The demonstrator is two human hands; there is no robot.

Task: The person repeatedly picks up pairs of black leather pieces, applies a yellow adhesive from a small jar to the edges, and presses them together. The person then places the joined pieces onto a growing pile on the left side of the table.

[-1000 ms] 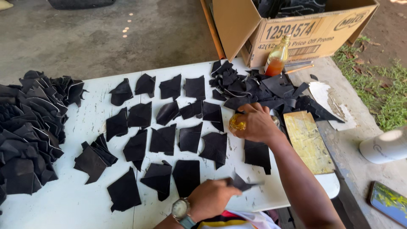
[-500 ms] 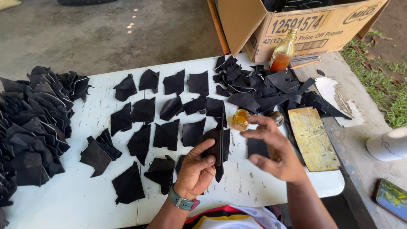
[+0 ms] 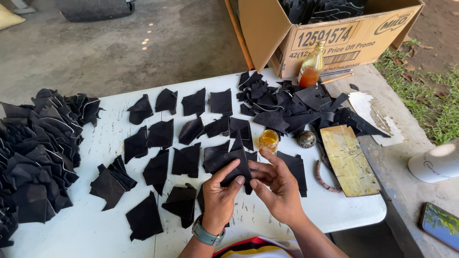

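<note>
While both hands meet over the near middle of the white table (image 3: 287, 217), the left hand (image 3: 221, 198) pinches a black leather piece (image 3: 228, 162) between thumb and fingers, and the right hand (image 3: 277, 186) grips its right edge with curled fingertips; the piece is lifted just above the rows of laid-out pieces (image 3: 172, 138). By judgement, this is the handling step on a single cut piece, and the next move calls for a steady two-handed hold, with the small amber jar (image 3: 269, 139) just beyond. At the far right corner stands an open brown cardboard box (image 3: 306, 33) bearing a printed label panel, an amber bottle (image 3: 311, 67) touching its front.
</note>
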